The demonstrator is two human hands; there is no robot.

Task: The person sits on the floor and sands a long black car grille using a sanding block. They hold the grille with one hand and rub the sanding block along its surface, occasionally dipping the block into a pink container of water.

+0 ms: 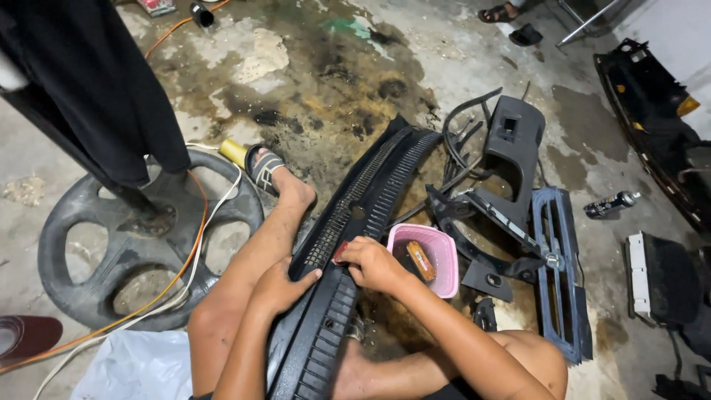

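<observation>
A long black plastic grille panel (370, 196) with ribbed slats lies across my lap and runs out over the stained floor. My left hand (278, 285) presses on its left edge and steadies it. My right hand (372, 263) is closed on a small reddish-brown pad (340, 254) held flat against the panel's middle. A pink plastic tub (437, 248) stands just right of my right hand, with an orange-brown block inside it.
More black car trim lies to the right: a console piece (511, 148), a slatted vent (561, 267), loose hoses. A spray can (611, 204) lies beyond. At left stand a round fan base (81, 252) with orange and white cables, and hanging dark cloth (89, 81).
</observation>
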